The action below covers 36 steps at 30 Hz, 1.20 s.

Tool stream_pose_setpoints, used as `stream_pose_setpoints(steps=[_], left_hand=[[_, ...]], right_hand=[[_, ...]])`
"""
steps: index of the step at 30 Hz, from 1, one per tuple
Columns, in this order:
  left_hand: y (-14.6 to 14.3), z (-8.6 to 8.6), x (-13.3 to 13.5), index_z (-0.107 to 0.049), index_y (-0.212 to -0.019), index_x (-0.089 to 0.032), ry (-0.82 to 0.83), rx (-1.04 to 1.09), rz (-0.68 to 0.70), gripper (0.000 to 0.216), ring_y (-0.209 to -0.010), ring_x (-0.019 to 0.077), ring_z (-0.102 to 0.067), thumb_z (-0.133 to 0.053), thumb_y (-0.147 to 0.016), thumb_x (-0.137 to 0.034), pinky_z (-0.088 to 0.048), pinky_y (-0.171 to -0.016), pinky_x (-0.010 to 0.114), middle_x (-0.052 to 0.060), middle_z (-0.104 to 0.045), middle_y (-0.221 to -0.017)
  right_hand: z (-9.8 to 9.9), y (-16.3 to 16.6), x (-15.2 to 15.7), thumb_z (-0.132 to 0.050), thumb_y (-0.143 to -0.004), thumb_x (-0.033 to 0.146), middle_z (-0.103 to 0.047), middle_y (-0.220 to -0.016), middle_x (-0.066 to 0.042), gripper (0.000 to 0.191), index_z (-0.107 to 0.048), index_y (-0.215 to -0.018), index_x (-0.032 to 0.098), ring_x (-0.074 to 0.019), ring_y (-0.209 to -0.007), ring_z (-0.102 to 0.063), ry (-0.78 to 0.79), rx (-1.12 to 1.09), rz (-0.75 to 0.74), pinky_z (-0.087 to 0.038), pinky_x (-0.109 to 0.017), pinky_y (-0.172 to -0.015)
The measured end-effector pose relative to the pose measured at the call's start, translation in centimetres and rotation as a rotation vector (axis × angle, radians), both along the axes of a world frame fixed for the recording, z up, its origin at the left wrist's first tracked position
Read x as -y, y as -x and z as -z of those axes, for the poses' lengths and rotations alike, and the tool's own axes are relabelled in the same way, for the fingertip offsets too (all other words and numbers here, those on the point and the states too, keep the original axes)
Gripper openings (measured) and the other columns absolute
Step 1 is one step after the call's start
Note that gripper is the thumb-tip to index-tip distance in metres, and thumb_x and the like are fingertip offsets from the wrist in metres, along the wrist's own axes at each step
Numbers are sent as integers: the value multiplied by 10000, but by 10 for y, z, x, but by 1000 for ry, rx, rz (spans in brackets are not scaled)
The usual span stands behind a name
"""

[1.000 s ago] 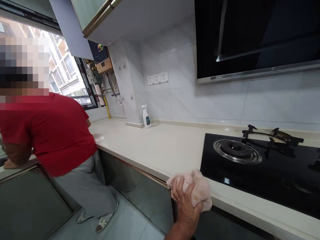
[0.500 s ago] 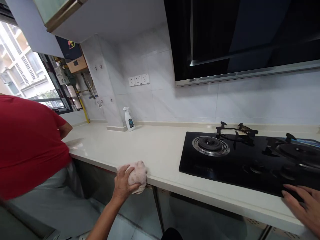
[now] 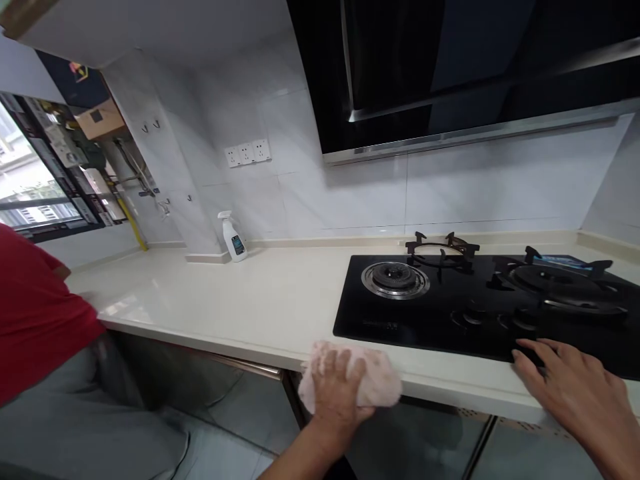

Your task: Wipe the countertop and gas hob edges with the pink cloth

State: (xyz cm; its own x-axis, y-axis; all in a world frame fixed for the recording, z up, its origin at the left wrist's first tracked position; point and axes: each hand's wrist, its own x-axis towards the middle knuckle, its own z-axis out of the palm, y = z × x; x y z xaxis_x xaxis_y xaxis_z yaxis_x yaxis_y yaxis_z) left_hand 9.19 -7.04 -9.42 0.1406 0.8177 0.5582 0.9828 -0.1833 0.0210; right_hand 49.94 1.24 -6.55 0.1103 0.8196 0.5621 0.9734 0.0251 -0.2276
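Note:
A pale pink cloth (image 3: 381,379) lies over the front edge of the cream countertop (image 3: 270,293), partly hanging down its face. My left hand (image 3: 336,392) is closed on it, fingers pressed into the fabric and slightly blurred. To the right, my right hand (image 3: 575,387) rests with its fingers stretched out at the front edge of the black gas hob (image 3: 415,327), near the knobs. It holds nothing.
A white spray bottle (image 3: 233,239) stands against the wall by the pillar. A person in a red top (image 3: 40,307) is at the far left of the counter. The range hood (image 3: 450,80) hangs over the hob, which carries a loose-looking pan support (image 3: 443,250).
My left hand has slid the cloth rightward along the counter's front edge. My right hand stays by the hob's front, and the view has shifted to the right.

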Motion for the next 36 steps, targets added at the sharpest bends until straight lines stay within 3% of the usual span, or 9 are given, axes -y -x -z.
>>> stream_pose_setpoints(steps=[5,9,14,18,20,23,27,32,36], left_hand=[[-106,-20,-14,-513,-1406,-273,72,-122,337,816,-1194,399,-503,-796,-722,-614,-339,-1040,635,152,-584,-1340],[-142,-55,-30,-554,-1315,-236,117,-175,597,575,-1031,307,-547,-672,-864,-572,-364,-997,569,102,-634,-1126],[-117,-105,-39,-599,-1262,-277,213,90,546,588,-1017,256,-564,-790,-758,-513,-407,-889,407,46,-633,-1124],[-64,-148,-49,-621,-1301,-303,39,204,330,596,-1122,287,-547,-807,-750,-427,-402,-956,438,79,-627,-1211],[-35,-157,-61,-625,-1321,-309,13,166,214,636,-1247,322,-501,-827,-729,-426,-375,-1038,483,106,-576,-1342],[-1,-143,-79,-530,-1453,-320,169,131,74,815,-1398,407,-391,-812,-722,-544,-305,-1117,616,148,-461,-1519],[13,-110,-85,-495,-1487,-367,346,155,88,735,-1443,433,-353,-682,-824,-626,-273,-1115,705,149,-444,-1556],[-19,-93,-64,-512,-1471,-402,313,127,184,756,-1431,466,-354,-729,-788,-642,-198,-1118,772,140,-465,-1544],[-56,-87,-52,-497,-1470,-434,319,107,444,689,-1457,439,-321,-637,-846,-687,-160,-1145,760,100,-445,-1565]], right_hand=[[-3,5,0,-265,-893,624,-641,-1195,-164,648,-729,-1131,240,-429,-1089,-553,-67,-6,11,-453,-596,-902],[-1,4,-3,-255,-891,610,-661,-1169,-147,647,-732,-1116,234,-409,-1048,-583,-86,20,-4,-470,-572,-895],[0,4,-6,-267,-886,602,-675,-1165,-111,620,-737,-1101,259,-387,-1061,-596,-90,-2,-7,-477,-553,-880],[-3,8,-4,-257,-891,618,-676,-1140,-111,630,-740,-1090,266,-387,-1058,-596,-111,-10,-16,-472,-551,-884],[-4,9,-3,-246,-895,607,-673,-1140,-121,636,-739,-1088,254,-391,-1064,-592,-126,-15,-8,-469,-552,-887],[-4,9,-3,-251,-898,603,-667,-1154,-133,638,-737,-1098,241,-396,-1072,-589,-117,-27,-24,-473,-557,-876],[-1,10,-5,-265,-887,597,-666,-1152,-140,624,-736,-1082,236,-398,-1065,-589,-125,-42,-21,-475,-563,-890],[2,12,-7,-305,-880,563,-668,-1138,-127,556,-729,-1081,264,-386,-1083,-581,-142,-36,0,-458,-569,-925],[5,7,-13,-322,-847,613,-665,-1128,-134,586,-743,-1049,259,-408,-1075,-581,-123,-79,-2,-456,-607,-931]])
